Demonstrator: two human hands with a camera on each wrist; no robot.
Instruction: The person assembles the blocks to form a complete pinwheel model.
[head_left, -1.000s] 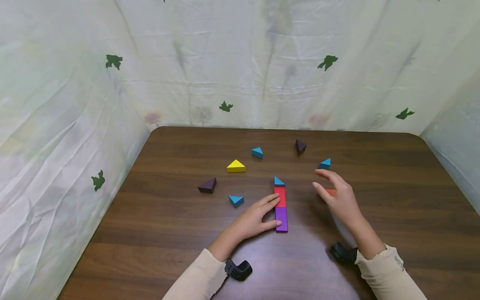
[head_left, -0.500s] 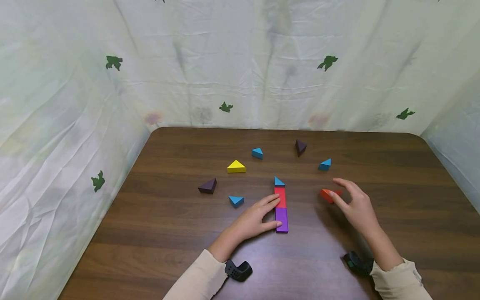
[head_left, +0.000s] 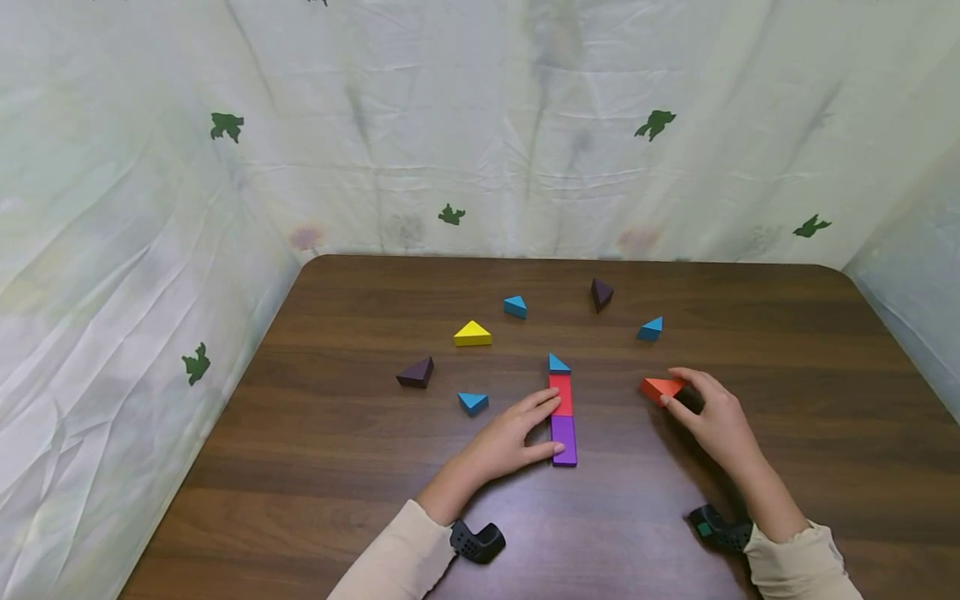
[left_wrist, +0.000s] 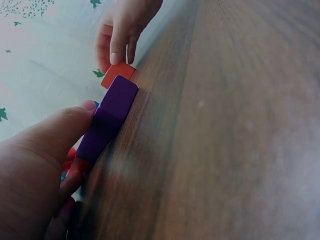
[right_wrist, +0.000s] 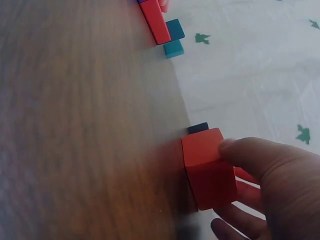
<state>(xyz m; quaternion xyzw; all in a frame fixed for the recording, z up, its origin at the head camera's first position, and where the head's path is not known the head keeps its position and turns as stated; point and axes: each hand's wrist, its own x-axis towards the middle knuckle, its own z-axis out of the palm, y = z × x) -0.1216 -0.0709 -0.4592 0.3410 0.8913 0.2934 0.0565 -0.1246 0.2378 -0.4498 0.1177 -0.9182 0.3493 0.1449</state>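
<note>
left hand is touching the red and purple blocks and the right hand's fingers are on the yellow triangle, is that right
Not quite: the block at the fingers of the right hand is orange, not yellow, as the head view shows. The left hand is indeed touching the red block and purple block.

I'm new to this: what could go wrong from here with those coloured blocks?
The left hand touches a red rectangular block and a purple rectangular block lying end to end, so a twitch might skew the row. No hand holds the small blue triangular block at the row's far end, so a bump could shift it. The right hand pinches an orange triangular block by one end, so it might slip or turn.
</note>
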